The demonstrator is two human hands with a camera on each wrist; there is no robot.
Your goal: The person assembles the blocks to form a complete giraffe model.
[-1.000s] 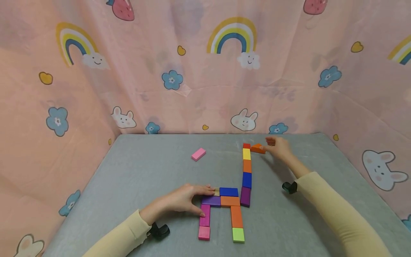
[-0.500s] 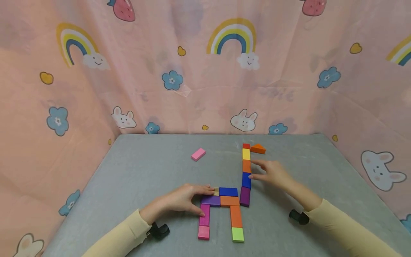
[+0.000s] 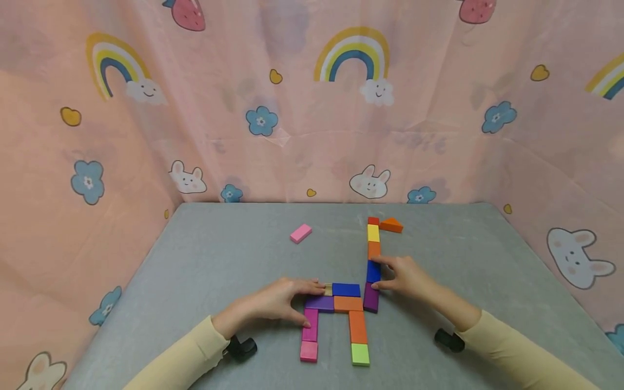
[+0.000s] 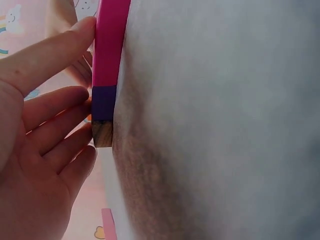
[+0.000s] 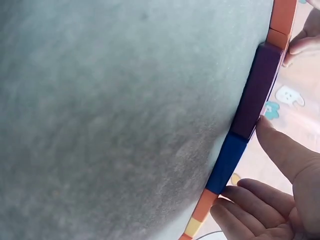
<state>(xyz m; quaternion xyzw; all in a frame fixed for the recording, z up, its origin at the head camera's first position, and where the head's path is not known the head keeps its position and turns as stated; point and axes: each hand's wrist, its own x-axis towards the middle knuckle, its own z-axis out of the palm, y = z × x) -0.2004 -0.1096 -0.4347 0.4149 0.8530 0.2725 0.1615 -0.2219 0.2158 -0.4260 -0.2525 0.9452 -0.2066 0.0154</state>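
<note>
Flat coloured blocks form a shape on the grey table. My left hand (image 3: 280, 300) rests on its left side, fingertips over the wood-coloured block (image 3: 329, 290) and thumb on the magenta block (image 3: 310, 325). A violet block (image 4: 104, 102) lies between them in the left wrist view. My right hand (image 3: 411, 277) touches the tall column, its fingers extended near the blue block (image 3: 373, 272) and orange block (image 3: 374, 250). Its thumb is on the dark purple block (image 5: 255, 92) at the column's near end. A yellow block (image 3: 373, 233) and a red block (image 3: 373, 220) continue the column away from me.
An orange triangular block (image 3: 391, 225) lies beside the column's far end. One loose pink block (image 3: 300, 233) sits farther left. Orange (image 3: 358, 327) and lime green (image 3: 361, 355) blocks make the near right leg. A patterned pink curtain (image 3: 312, 151) hangs behind the table (image 3: 234, 244).
My right hand has left the orange triangle and come toward me along the column, down to the blue and dark purple blocks. The left hand stays where it was.
</note>
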